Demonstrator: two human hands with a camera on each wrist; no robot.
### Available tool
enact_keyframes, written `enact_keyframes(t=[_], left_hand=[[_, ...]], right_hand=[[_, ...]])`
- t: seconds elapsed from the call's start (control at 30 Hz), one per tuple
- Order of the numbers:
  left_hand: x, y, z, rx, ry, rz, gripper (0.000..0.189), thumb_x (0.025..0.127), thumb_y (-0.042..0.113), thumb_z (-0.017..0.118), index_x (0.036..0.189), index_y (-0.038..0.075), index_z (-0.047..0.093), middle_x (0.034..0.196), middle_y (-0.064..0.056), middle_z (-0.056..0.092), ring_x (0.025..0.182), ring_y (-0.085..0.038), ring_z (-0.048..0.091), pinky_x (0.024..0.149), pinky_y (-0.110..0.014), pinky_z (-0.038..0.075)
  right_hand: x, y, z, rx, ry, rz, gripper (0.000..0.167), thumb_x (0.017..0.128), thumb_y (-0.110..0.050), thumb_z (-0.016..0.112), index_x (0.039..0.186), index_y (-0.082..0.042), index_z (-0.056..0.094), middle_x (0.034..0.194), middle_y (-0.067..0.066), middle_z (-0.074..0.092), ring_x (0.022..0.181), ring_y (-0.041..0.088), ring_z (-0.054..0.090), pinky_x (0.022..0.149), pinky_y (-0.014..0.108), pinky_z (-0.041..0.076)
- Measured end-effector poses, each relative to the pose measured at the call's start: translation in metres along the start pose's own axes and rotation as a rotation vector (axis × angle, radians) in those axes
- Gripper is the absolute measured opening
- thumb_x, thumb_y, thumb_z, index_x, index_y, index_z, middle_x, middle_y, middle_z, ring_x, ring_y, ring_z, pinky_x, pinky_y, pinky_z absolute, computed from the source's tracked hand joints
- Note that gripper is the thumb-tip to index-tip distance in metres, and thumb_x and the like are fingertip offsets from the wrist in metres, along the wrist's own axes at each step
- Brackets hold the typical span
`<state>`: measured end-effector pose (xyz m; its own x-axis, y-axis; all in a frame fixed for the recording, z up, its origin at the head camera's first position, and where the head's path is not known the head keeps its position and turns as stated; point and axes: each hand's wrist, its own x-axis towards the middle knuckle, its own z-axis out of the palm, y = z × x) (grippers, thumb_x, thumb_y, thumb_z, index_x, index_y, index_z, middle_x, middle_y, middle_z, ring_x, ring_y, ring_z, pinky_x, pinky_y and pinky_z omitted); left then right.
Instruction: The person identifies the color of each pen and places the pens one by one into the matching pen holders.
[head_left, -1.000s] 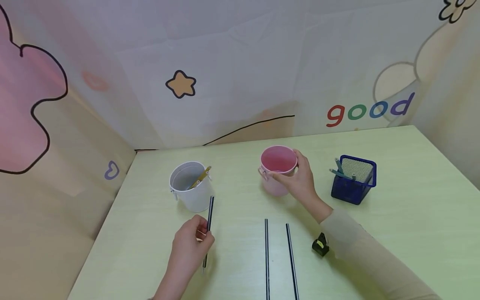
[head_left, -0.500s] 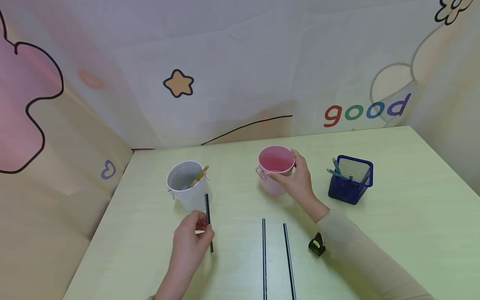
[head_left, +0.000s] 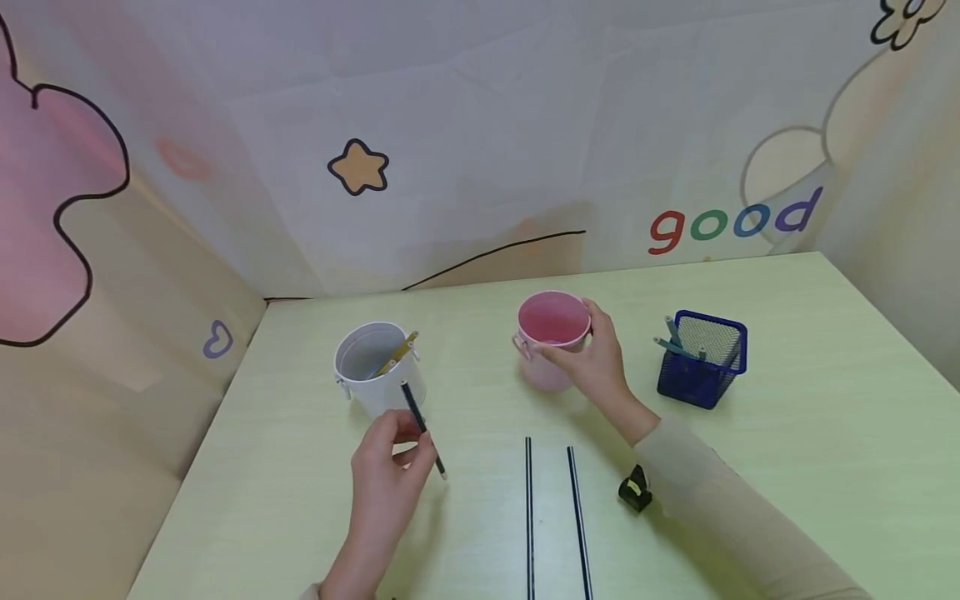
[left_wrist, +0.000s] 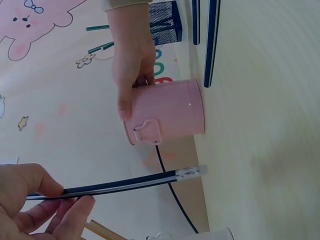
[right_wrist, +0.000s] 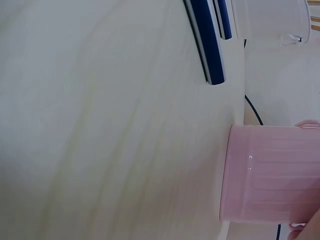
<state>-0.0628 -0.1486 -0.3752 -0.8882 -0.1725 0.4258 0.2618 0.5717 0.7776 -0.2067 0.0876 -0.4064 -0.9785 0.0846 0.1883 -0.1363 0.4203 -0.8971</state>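
Note:
My left hand (head_left: 393,471) pinches a dark striped pencil (head_left: 414,407) between thumb and fingers, above the table in front of the white bucket (head_left: 390,396). In the left wrist view a silver band and pale eraser end (left_wrist: 189,173) show on that pencil. My right hand (head_left: 596,362) grips the pink bucket (head_left: 547,377) by its rim, thumb on the near side; the bucket stands upright on the table. Two similar dark striped pencils (head_left: 529,517) (head_left: 579,521) lie side by side between the hands.
Yellow pencils (head_left: 397,354) lean in the white bucket at left. A blue mesh pen holder (head_left: 688,383) with several green pencils (head_left: 675,346) stands at right. Beside the right sleeve (head_left: 720,508) lies a small black object with a yellow-green mark (head_left: 636,489). A printed cloth (head_left: 480,150) hangs behind the table.
The pencil in my left hand has turned, its upper end swinging left and its lower end right. The left hand has shifted slightly. My right hand keeps its grip on the pink bucket.

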Motion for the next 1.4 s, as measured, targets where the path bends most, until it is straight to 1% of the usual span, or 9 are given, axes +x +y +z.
enact_keyframes(t=[0.13,0.33,0.43,0.6,0.73,0.83,1.0,1.23,1.4], left_hand=[[-0.001,0.001,0.004,-0.049,0.053,0.054,0.019,0.076,-0.014,0.061,0.088,0.002,0.059,0.086,-0.006,0.060,0.081,-0.014,0.061,0.065,-0.019,0.055],[0.000,0.001,0.008,-0.107,0.081,0.198,0.023,0.075,-0.017,0.062,0.091,-0.001,0.059,0.089,-0.009,0.062,0.081,-0.010,0.060,0.064,-0.019,0.055],[0.002,0.001,0.011,-0.120,0.113,0.250,0.024,0.074,-0.017,0.062,0.091,-0.001,0.059,0.091,-0.010,0.063,0.080,-0.009,0.061,0.063,-0.018,0.055],[0.002,0.002,0.016,-0.154,0.159,0.269,0.024,0.074,-0.018,0.061,0.092,-0.001,0.059,0.091,-0.011,0.064,0.080,-0.010,0.062,0.064,-0.018,0.055],[0.001,0.006,0.018,-0.190,0.163,0.255,0.025,0.075,-0.018,0.061,0.093,-0.001,0.060,0.090,-0.010,0.063,0.082,-0.008,0.063,0.064,-0.019,0.055],[0.003,0.008,0.019,-0.216,0.171,0.275,0.025,0.075,-0.018,0.061,0.094,-0.001,0.060,0.088,-0.010,0.063,0.082,-0.009,0.064,0.064,-0.019,0.056],[0.008,0.011,0.019,-0.272,0.185,0.333,0.026,0.075,-0.019,0.060,0.095,-0.003,0.061,0.088,-0.014,0.062,0.085,-0.008,0.063,0.067,-0.020,0.056],[0.017,0.014,0.025,-0.351,0.203,0.477,0.030,0.072,-0.023,0.060,0.098,-0.008,0.060,0.089,-0.018,0.059,0.085,-0.009,0.061,0.071,-0.019,0.055],[0.022,0.017,0.035,-0.459,0.189,0.448,0.027,0.075,-0.023,0.058,0.098,-0.010,0.057,0.090,-0.021,0.058,0.088,-0.008,0.063,0.072,-0.020,0.055]], right_hand=[[0.001,0.001,0.000,-0.002,0.001,-0.002,0.092,0.075,-0.026,0.082,0.146,-0.004,0.028,0.145,0.016,0.038,0.133,0.032,0.038,0.105,0.048,0.039],[0.001,0.002,-0.001,-0.006,0.004,-0.007,0.092,0.074,-0.027,0.082,0.146,-0.004,0.029,0.144,0.016,0.038,0.133,0.032,0.039,0.104,0.048,0.040],[0.001,0.002,-0.001,-0.007,0.004,-0.007,0.092,0.074,-0.027,0.082,0.146,-0.004,0.029,0.143,0.016,0.039,0.132,0.032,0.039,0.104,0.048,0.040],[0.001,0.001,-0.001,-0.010,0.001,-0.009,0.092,0.074,-0.027,0.082,0.146,-0.004,0.029,0.144,0.017,0.038,0.132,0.033,0.039,0.104,0.048,0.040],[0.002,0.001,-0.001,-0.012,-0.003,-0.012,0.093,0.074,-0.028,0.082,0.146,-0.004,0.028,0.144,0.017,0.038,0.132,0.033,0.039,0.104,0.048,0.040],[0.002,0.002,-0.002,-0.014,-0.003,-0.012,0.092,0.074,-0.028,0.082,0.146,-0.005,0.029,0.144,0.016,0.038,0.132,0.032,0.039,0.104,0.048,0.040],[0.002,0.001,-0.002,-0.012,-0.003,-0.018,0.092,0.074,-0.027,0.082,0.146,-0.004,0.029,0.144,0.017,0.039,0.132,0.032,0.039,0.103,0.049,0.040],[0.001,0.001,-0.001,-0.003,-0.005,-0.010,0.094,0.074,-0.029,0.082,0.146,-0.004,0.028,0.145,0.017,0.038,0.133,0.033,0.039,0.104,0.050,0.039],[-0.001,0.002,0.000,-0.008,0.001,0.000,0.092,0.074,-0.029,0.082,0.146,-0.005,0.029,0.144,0.015,0.039,0.133,0.032,0.039,0.104,0.049,0.040]])
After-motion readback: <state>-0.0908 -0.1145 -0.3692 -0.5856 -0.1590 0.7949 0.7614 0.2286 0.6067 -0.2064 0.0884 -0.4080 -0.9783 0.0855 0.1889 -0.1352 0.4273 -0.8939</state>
